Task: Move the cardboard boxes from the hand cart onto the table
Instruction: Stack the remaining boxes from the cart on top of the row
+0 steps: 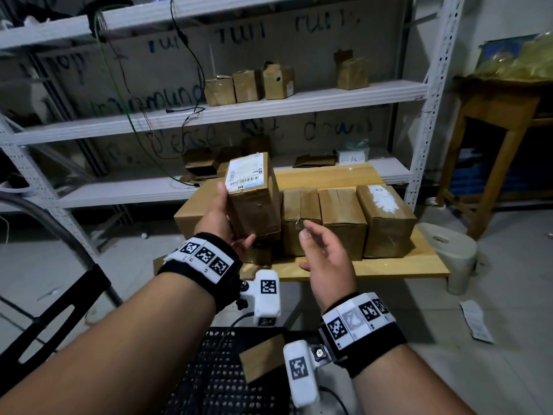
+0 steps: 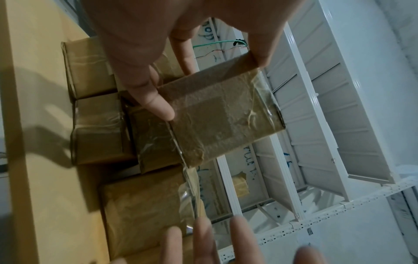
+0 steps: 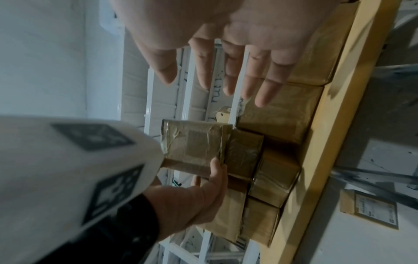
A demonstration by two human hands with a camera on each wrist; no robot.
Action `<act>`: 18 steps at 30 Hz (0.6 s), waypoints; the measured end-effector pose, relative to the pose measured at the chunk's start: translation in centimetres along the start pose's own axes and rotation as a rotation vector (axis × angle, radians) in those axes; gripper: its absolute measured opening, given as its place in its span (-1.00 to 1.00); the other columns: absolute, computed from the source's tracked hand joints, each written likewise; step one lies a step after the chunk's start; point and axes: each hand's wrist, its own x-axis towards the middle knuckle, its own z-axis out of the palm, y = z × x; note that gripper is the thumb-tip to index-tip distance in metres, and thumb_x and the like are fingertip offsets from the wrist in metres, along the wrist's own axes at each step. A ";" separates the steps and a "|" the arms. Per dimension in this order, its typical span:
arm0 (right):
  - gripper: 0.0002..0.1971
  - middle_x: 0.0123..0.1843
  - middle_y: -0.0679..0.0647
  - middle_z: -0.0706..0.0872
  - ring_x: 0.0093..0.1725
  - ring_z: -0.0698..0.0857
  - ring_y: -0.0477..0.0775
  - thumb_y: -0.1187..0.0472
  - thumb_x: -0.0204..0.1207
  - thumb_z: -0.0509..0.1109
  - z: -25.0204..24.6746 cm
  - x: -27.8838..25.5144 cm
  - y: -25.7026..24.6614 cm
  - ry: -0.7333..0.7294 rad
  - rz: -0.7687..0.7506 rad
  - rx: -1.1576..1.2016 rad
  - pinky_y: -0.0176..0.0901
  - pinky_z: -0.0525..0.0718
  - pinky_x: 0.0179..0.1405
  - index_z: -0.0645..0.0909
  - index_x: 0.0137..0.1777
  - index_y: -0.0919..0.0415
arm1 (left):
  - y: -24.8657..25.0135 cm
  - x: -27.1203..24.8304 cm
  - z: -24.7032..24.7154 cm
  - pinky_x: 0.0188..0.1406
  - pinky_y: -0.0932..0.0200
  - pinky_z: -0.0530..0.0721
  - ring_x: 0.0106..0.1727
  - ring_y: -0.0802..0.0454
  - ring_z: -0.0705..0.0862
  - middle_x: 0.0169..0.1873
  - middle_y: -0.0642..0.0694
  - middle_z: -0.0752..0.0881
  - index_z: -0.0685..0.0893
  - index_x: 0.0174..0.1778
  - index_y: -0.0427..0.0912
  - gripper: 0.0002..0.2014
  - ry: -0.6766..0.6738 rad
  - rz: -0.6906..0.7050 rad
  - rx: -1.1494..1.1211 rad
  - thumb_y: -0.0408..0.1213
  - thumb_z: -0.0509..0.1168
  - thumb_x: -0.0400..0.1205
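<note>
Hand cart (image 1: 227, 369) mostly hidden behind forearms. Left hand (image 1: 223, 218) grips labelled box (image 1: 254, 196) above table (image 1: 398, 263); right hand (image 1: 327, 259) empty, fingers spread, just beside it.

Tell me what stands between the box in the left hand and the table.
Other boxes do. The labelled box in the left hand sits above a small box on the table, with the row of boxes close on its right.

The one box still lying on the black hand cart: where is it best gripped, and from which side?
Judging from the head view, the cardboard box lies tilted on the cart's mesh deck. Come from above and grip its two long side faces; the free right hand is nearest.
</note>
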 end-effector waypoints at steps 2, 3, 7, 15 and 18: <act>-0.70 0.24 -0.38 0.66 0.29 0.69 -0.23 -0.06 0.71 0.37 0.2 -0.1 0.0 -0.043 0.006 -0.013 0.17 0.75 0.38 0.60 0.43 -0.21 | -0.6 -0.2 0.0 0.29 -0.27 0.78 0.11 -0.26 0.75 0.17 -0.22 0.81 0.66 0.41 -0.13 -0.24 0.003 0.009 -0.050 0.40 0.47 0.49; -0.68 0.24 -0.39 0.65 0.30 0.69 -0.24 -0.05 0.72 0.37 0.3 -0.1 0.0 -0.058 0.009 -0.015 0.17 0.74 0.39 0.61 0.45 -0.18 | -0.9 -0.4 -0.1 0.35 -0.28 0.74 0.10 -0.26 0.72 0.14 -0.23 0.77 0.62 0.40 -0.14 -0.26 0.003 0.006 -0.073 0.40 0.44 0.53; -0.63 0.24 -0.41 0.66 0.33 0.69 -0.23 -0.04 0.72 0.37 0.5 -0.2 -0.1 -0.074 0.016 0.006 0.19 0.74 0.40 0.61 0.51 -0.10 | -2.7 -1.0 -0.7 0.43 -0.25 0.69 0.10 -0.22 0.71 0.08 -0.25 0.68 0.56 0.17 -0.21 -0.40 -0.036 -0.065 -0.087 0.33 0.35 0.65; -0.71 0.12 -0.29 0.76 0.00 0.74 -0.46 0.01 0.73 0.37 -0.5 0.4 -0.1 0.080 0.023 0.038 -0.02 0.86 0.07 0.65 0.41 -0.07 | -4.3 -0.7 -1.8 0.05 -0.13 0.74 -0.04 -0.17 0.77 -0.07 -0.18 0.81 0.71 0.06 -0.15 -0.35 -0.160 -0.086 0.049 0.45 0.22 0.64; -0.74 0.08 -0.21 0.78 -0.09 0.76 -0.45 0.05 0.72 0.39 -0.5 0.6 0.0 0.133 0.043 0.056 0.01 0.84 0.02 0.66 0.38 -0.03 | -3.7 -0.7 -1.7 0.07 -0.17 0.67 0.08 -0.17 0.74 0.06 -0.17 0.81 0.75 0.13 -0.12 -0.27 -0.198 -0.078 0.090 0.53 0.15 0.61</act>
